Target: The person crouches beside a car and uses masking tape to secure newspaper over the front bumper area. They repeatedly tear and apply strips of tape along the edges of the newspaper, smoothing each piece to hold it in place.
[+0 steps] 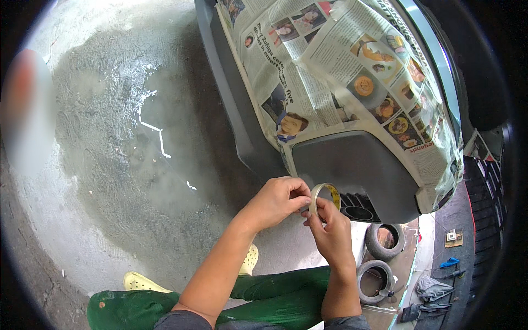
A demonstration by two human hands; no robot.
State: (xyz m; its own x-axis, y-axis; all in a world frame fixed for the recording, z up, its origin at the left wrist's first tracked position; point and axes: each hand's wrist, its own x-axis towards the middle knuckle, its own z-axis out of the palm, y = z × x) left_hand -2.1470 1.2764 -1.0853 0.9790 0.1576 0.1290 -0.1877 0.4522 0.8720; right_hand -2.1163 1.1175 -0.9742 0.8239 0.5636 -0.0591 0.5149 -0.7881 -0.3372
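Newspaper (341, 71) hiding bumper (357, 170), hands (302, 214) covering tape roll (324, 197)

Printed newspaper sheets (341, 77) lie taped over the grey car bumper (352, 170), white pages with small colour photographs; a small tan box-like item (453, 237), perhaps a package, sits at lower right.

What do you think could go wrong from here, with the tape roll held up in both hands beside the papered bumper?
The tape roll is pinched only by the fingertips of the left hand and right hand; a slipped grip could drop it onto the dusty concrete floor, possibly fouling the adhesive. The newspaper looks loose and wrinkled over the grey bumper, so an edge might lift.
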